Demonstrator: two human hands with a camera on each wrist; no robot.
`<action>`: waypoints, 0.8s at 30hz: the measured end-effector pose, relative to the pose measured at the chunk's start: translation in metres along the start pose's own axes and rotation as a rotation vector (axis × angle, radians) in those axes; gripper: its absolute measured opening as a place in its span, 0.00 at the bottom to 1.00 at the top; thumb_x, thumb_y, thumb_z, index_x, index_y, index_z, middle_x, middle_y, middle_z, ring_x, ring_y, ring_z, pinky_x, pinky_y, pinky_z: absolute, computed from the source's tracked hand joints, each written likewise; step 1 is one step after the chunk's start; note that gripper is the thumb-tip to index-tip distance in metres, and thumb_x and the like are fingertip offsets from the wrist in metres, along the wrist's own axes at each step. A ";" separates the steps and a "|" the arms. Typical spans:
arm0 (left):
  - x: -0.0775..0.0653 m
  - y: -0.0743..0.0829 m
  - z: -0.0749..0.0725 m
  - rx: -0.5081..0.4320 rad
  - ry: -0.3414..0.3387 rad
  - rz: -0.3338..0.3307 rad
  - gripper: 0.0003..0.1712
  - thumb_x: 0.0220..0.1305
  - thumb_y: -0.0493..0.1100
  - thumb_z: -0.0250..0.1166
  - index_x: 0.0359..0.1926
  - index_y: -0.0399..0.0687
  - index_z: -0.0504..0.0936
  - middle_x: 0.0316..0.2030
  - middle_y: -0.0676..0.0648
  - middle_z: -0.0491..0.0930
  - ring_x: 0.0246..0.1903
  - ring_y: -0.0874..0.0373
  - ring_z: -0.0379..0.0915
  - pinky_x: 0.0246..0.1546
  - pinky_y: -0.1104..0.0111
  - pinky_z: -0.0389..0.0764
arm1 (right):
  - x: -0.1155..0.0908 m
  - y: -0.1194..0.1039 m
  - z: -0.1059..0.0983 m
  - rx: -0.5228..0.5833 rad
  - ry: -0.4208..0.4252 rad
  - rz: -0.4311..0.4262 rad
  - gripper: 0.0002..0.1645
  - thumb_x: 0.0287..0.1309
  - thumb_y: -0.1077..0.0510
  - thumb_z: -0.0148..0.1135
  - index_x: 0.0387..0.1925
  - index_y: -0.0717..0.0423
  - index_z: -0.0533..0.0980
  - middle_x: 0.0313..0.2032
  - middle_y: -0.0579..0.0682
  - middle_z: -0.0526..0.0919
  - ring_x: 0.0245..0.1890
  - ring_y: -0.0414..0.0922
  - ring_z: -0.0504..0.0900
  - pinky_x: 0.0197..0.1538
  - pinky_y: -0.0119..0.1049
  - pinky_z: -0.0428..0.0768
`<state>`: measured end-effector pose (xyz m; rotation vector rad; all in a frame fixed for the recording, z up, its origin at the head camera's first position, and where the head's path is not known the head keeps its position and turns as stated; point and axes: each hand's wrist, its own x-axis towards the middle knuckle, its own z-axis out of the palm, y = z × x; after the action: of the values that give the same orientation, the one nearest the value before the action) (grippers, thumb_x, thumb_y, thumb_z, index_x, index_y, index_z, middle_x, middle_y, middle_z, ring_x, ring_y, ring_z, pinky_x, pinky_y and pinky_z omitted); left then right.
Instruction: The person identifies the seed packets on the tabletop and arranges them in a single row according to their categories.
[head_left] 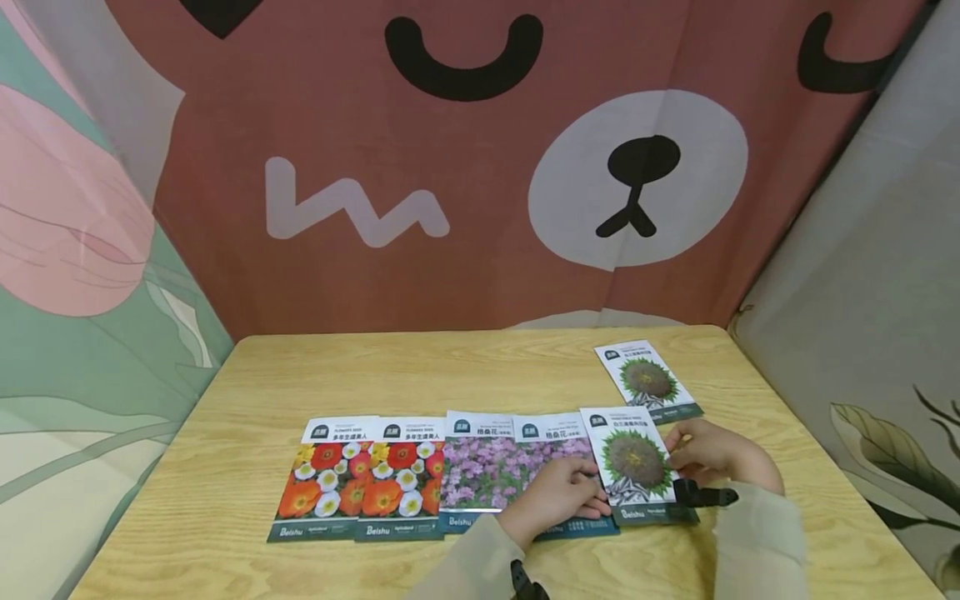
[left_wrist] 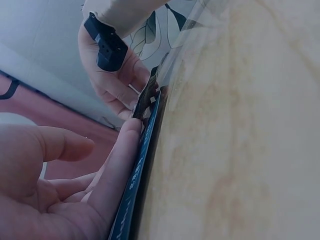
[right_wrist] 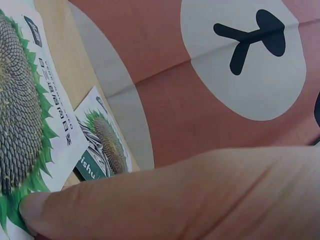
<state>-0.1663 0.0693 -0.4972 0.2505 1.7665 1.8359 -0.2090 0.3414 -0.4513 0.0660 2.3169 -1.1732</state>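
Note:
My right hand [head_left: 716,457] pinches the right edge of a sunflower seed packet [head_left: 636,462], its thumb showing on the printed front. The packet's left edge overlaps a purple-flower seed packet [head_left: 551,442]. On that purple packet rests my left hand [head_left: 558,498], fingers extended towards the sunflower packet. The left wrist view shows the left fingers [left_wrist: 117,170] lying along the packets near the table, with the thumb held apart. A close view of the held sunflower packet [right_wrist: 20,100] fills the left of the right wrist view.
Left of the hands, another purple-flower packet [head_left: 480,471] and two poppy packets, left [head_left: 322,479] and right [head_left: 401,479], lie in an overlapping row. A second sunflower packet [head_left: 648,379] lies farther back on the wooden table [head_left: 420,367]. A bear-printed curtain [head_left: 480,292] hangs behind.

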 end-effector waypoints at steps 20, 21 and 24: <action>-0.003 0.002 -0.001 0.015 -0.012 0.004 0.23 0.74 0.33 0.56 0.66 0.29 0.71 0.36 0.43 0.84 0.37 0.47 0.87 0.37 0.65 0.87 | -0.003 -0.005 0.004 0.015 0.038 0.015 0.13 0.61 0.66 0.63 0.39 0.67 0.67 0.22 0.51 0.74 0.22 0.44 0.75 0.28 0.36 0.79; -0.003 0.002 -0.001 0.015 -0.013 0.005 0.23 0.73 0.33 0.56 0.66 0.29 0.71 0.35 0.43 0.84 0.38 0.47 0.87 0.37 0.65 0.87 | -0.003 -0.005 0.004 0.013 0.039 0.014 0.13 0.61 0.66 0.63 0.39 0.67 0.67 0.22 0.51 0.74 0.22 0.44 0.75 0.28 0.36 0.79; -0.003 0.001 -0.001 0.019 -0.011 0.005 0.23 0.73 0.32 0.56 0.66 0.29 0.71 0.35 0.43 0.84 0.38 0.47 0.87 0.37 0.65 0.87 | -0.002 -0.005 0.005 0.011 0.043 0.020 0.13 0.61 0.66 0.63 0.39 0.67 0.67 0.22 0.51 0.74 0.22 0.44 0.75 0.28 0.36 0.79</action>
<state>-0.1646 0.0672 -0.4956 0.2724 1.7781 1.8190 -0.2061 0.3349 -0.4491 0.1187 2.3421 -1.1855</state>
